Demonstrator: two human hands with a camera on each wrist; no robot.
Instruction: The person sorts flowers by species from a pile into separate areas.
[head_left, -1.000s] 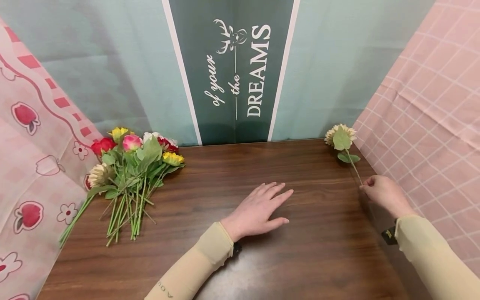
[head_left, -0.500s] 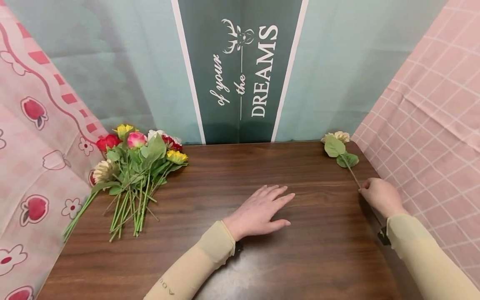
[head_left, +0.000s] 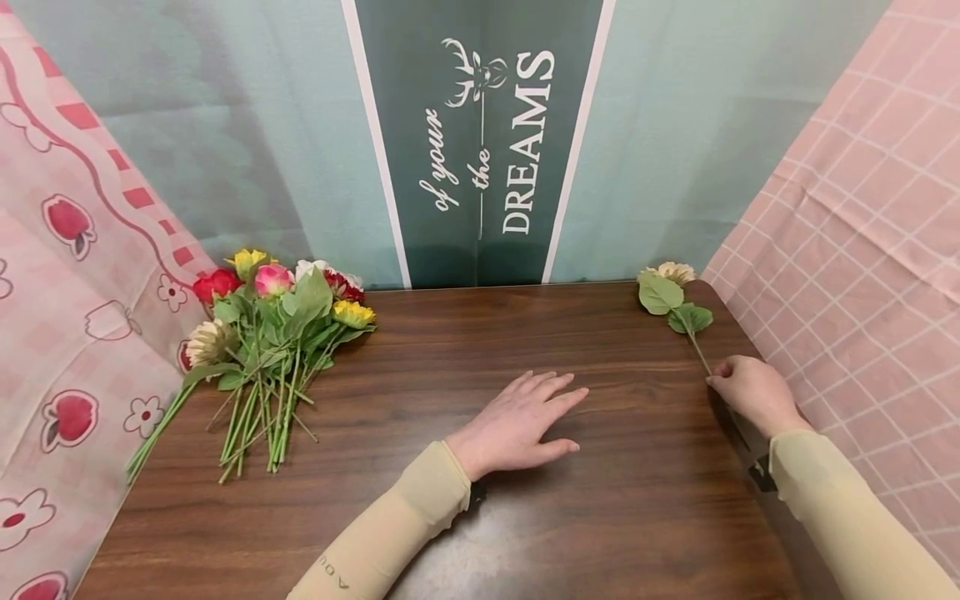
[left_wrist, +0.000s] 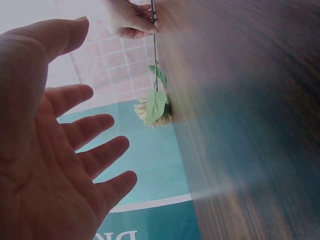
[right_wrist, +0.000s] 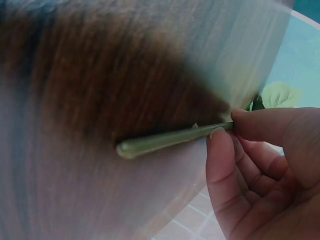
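My right hand [head_left: 750, 392] pinches the green stem [right_wrist: 170, 141] of a single pale sunflower [head_left: 673, 275] at the table's right edge. Thumb and forefinger [right_wrist: 220, 165] hold the stem, whose cut end points away from the hand. The flower head and two leaves [head_left: 660, 293] lie at the far right corner, also seen in the left wrist view as the sunflower [left_wrist: 154, 109]. My left hand [head_left: 525, 417] lies flat on the wooden table [head_left: 480, 517] near the middle, fingers spread [left_wrist: 95, 150], holding nothing.
A bunch of artificial flowers [head_left: 270, 333], red, pink, yellow and white with green stems, lies at the table's far left. Patterned pink cloth [head_left: 67, 292] hangs on the left, checked pink cloth [head_left: 862, 250] on the right, a teal banner [head_left: 487, 142] behind.
The sunflower has dropped from tilted up to lying low at the table's corner, and my right hand has shifted slightly left with the stem. The left hand has stayed put.
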